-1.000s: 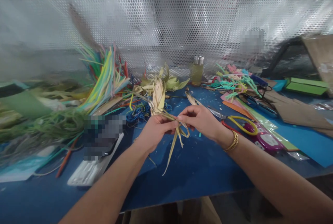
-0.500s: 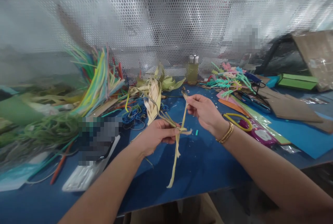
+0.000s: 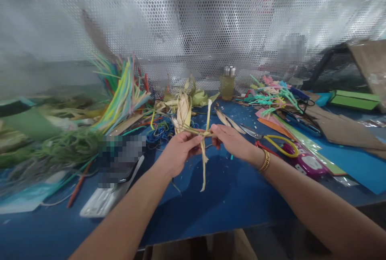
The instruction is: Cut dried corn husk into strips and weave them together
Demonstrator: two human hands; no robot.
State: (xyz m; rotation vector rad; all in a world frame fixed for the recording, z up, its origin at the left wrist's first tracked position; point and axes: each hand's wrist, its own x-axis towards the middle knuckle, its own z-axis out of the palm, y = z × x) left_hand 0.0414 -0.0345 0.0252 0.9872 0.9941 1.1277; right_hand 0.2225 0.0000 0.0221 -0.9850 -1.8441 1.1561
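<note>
Lowered, right hand (image 3: 230, 141) rejoins left hand (image 3: 177, 151), both fingers seemingly pinching the husk strips (image 3: 204, 167).

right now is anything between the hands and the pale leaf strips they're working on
Nothing visible does. The left hand and right hand both pinch the pale leaf strips directly where they cross, above the blue table. The scissors lie off to the right, apart from them.
</note>
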